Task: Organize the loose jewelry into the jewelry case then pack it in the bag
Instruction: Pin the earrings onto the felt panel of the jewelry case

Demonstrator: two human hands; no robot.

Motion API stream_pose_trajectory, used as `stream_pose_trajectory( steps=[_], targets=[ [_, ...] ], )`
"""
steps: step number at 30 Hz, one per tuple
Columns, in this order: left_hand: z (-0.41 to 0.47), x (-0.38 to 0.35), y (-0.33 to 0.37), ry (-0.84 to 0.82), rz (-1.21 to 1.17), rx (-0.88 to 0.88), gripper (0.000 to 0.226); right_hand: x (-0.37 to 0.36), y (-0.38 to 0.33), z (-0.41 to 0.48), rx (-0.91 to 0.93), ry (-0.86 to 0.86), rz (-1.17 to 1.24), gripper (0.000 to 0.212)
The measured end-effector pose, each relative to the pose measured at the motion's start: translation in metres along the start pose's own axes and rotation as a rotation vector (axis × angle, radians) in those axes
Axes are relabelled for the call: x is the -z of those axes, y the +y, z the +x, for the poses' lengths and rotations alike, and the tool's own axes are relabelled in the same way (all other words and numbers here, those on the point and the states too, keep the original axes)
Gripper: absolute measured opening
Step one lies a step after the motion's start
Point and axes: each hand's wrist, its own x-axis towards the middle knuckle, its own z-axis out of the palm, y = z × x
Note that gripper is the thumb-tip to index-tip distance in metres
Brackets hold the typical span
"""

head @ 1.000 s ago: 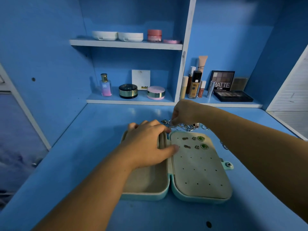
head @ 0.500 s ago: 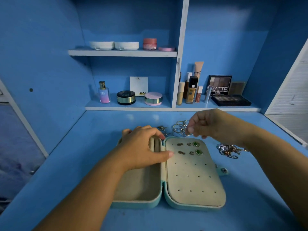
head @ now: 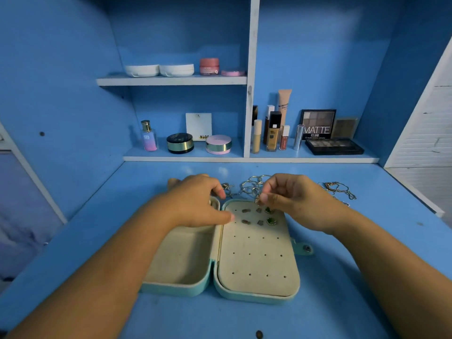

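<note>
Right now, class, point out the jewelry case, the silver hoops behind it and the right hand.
jewelry case point(head: 256, 265), head view, bare holed panel.
silver hoops point(head: 250, 186), head view, middle of the cluster.
right hand point(head: 296, 199), head view, back of the hand.

We have a single view, worn on the head: we look forward and down from close above the left hand and right hand, the case under them, shelves beyond them.
</note>
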Motion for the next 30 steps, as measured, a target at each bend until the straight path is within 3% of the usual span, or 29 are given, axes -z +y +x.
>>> stream_pose_trajectory(
  steps=[8,15,25,30],
  targets=[
    [0.006,-0.017,0.024,0.069,-0.229,-0.221,0.034,0.003,0.006,0.002,0.000,-0.004,0.101,0.011],
    [0.004,-0.021,0.019,0.174,-0.389,-0.230,0.013,0.003,0.006,0.005,0.010,-0.027,0.122,0.011],
    [0.005,-0.024,0.019,0.186,-0.555,-0.202,0.003,-0.003,0.006,0.006,0.062,0.043,0.028,0.024],
    [0.008,-0.025,0.016,0.186,-0.642,-0.172,0.009,-0.006,0.007,0.004,0.088,0.072,-0.035,0.026]
  ],
)
